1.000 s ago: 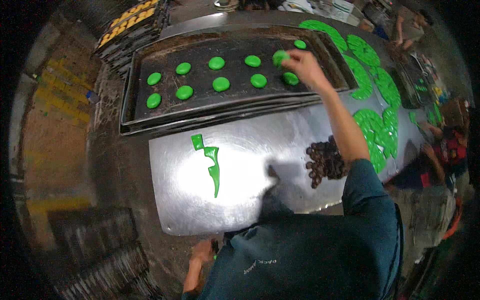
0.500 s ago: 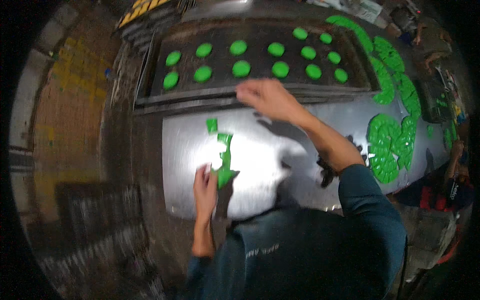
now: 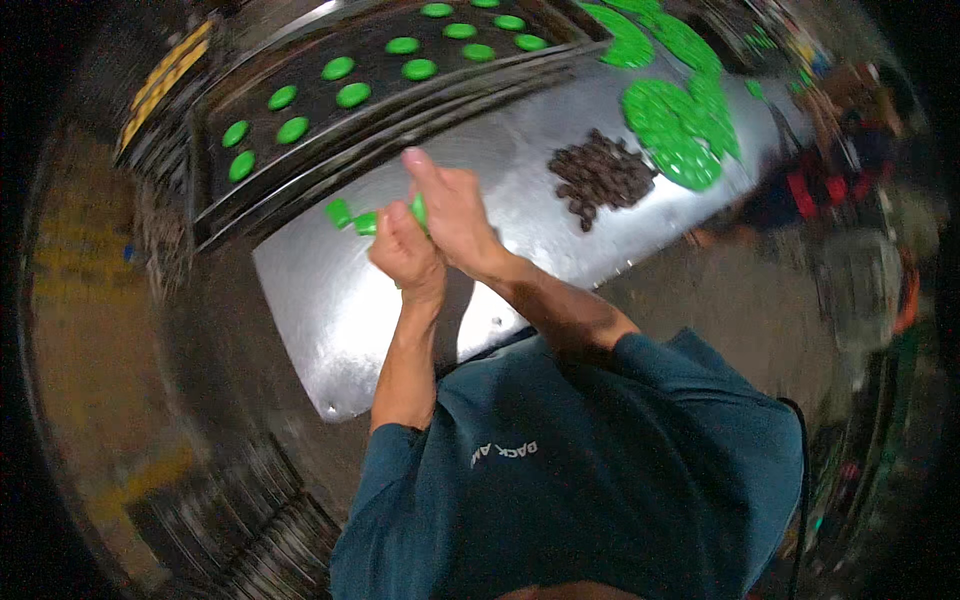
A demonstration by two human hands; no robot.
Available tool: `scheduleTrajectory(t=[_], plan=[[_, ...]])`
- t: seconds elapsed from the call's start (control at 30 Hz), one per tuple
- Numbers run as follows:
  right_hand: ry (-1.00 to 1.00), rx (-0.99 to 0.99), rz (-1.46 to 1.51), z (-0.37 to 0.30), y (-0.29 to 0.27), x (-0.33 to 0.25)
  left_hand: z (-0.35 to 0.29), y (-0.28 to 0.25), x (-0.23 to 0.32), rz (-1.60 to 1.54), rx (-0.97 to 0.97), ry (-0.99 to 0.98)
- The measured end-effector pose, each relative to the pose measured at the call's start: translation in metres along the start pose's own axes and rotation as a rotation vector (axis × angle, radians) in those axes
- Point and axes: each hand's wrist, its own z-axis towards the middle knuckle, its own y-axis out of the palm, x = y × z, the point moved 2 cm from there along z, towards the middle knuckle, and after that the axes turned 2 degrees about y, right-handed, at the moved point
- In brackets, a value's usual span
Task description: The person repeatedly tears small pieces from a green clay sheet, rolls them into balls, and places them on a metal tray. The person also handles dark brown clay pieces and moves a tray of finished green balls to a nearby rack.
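Observation:
My left hand (image 3: 408, 248) and my right hand (image 3: 455, 215) are together over the metal table (image 3: 310, 330), fingers curled and thumbs up. A bit of soft green dough (image 3: 418, 212) shows between them, mostly covered by the hands. Just left of the hands, two small green dough pieces (image 3: 339, 212) lie on the metal. Beyond, a dark baking tray (image 3: 375, 105) holds flat green dough rounds (image 3: 353, 95) in rows. Farther right on the table sits a heap of small dark brown lumps (image 3: 600, 178).
Flattened green dough sheets (image 3: 675, 130) spread over the table's far right. More dark trays are stacked under the filled one. A yellow-and-dark stack (image 3: 165, 85) stands at the far left. Another person (image 3: 810, 180) is at the right end.
My right hand has come back from the tray's near edge to meet my left hand. The view has turned, bringing the brown heap into full sight.

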Motion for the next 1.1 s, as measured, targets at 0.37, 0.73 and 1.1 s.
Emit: scheduleTrajectory(t=[0.37, 0.73, 1.1], plan=[[-0.824, -0.322, -1.118, -0.069, -0.071, 0.107, -0.067, 0.006, -0.07, -0.613, -0.402, -0.884], [-0.41, -0.303, -1.667, 0.083, -0.215, 0.144, -0.038, 0.029, -0.08, -0.185, -0.464, -0.789], [-0.523, -0.133, -0.925, 0.052, -0.121, 0.083, -0.035, 0.091, -0.086, -0.736, -0.191, -0.931]])
